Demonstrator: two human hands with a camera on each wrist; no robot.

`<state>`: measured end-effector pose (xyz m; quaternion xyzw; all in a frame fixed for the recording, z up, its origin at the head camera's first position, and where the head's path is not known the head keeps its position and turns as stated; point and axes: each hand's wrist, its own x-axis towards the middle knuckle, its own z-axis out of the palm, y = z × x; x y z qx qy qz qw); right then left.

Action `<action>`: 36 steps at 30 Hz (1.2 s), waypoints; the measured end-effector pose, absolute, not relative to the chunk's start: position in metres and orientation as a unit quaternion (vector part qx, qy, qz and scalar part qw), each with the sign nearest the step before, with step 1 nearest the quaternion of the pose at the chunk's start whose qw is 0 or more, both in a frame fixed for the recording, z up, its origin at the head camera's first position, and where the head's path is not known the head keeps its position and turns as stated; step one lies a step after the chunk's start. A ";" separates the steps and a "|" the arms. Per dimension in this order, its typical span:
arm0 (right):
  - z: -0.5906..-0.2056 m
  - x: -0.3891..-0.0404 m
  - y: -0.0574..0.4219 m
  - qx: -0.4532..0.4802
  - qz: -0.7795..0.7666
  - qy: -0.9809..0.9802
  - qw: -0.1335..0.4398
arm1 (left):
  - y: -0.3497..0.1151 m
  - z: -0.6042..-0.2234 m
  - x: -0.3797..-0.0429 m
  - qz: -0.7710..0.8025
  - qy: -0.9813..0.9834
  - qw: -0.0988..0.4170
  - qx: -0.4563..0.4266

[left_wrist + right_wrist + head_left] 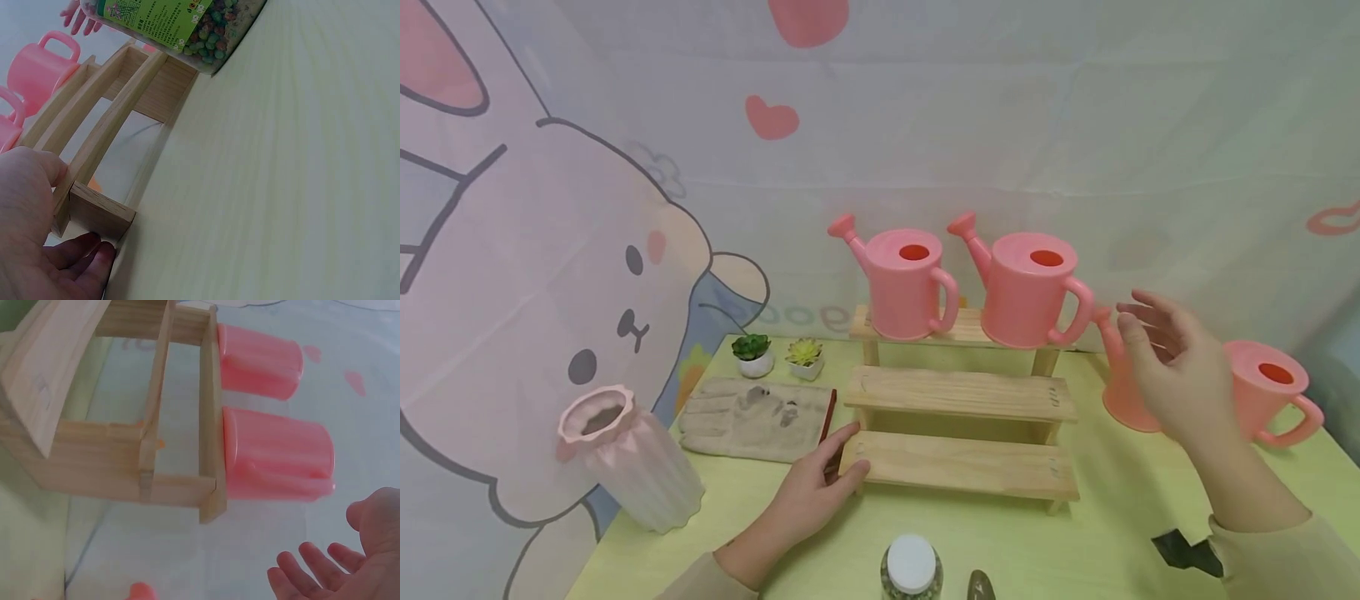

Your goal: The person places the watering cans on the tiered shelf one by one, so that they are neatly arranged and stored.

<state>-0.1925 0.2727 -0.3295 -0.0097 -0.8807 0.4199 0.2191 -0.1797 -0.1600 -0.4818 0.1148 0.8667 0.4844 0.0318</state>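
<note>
My left hand holds the left end of the lowest step of a three-step wooden plant stand. In the left wrist view, its thumb lies over the board and its fingers bend round the end. Two pink watering cans stand side by side on the top step, spouts to the left. My right hand, fingers loosely spread, is raised to the right of the stand with nothing in it. Behind it are two more pink watering cans on the table, partly hidden by the hand.
Left of the stand lie work gloves, with two small potted succulents behind them. A tilted pink-white vase is at far left. A white-capped jar of colored pebbles stands in front; a black piece lies right.
</note>
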 end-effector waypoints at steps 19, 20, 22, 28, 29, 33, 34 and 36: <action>-0.392 -0.179 0.350 -0.252 0.417 -0.806 0.337 | -0.160 -0.483 -0.179 0.484 0.867 0.031 0.114; -0.396 -0.179 0.354 -0.258 0.415 -0.803 0.343 | -0.160 -0.483 -0.180 0.484 0.867 0.030 0.114; -0.404 -0.180 0.363 -0.267 0.413 -0.795 0.355 | -0.160 -0.483 -0.180 0.484 0.867 0.031 0.114; -0.422 -0.182 0.389 -0.303 0.426 -0.777 0.350 | -0.160 -0.482 -0.180 0.490 0.863 0.037 0.116; -0.425 -0.182 0.392 -0.309 0.424 -0.778 0.346 | -0.160 -0.483 -0.180 0.491 0.863 0.036 0.117; -0.439 -0.180 0.405 -0.314 0.422 -0.775 0.352 | -0.159 -0.483 -0.180 0.491 0.862 0.035 0.120; -0.442 -0.180 0.408 -0.313 0.423 -0.775 0.350 | -0.159 -0.483 -0.180 0.489 0.863 0.035 0.120; -0.448 -0.180 0.411 -0.313 0.422 -0.779 0.342 | -0.160 -0.481 -0.179 0.488 0.864 0.035 0.118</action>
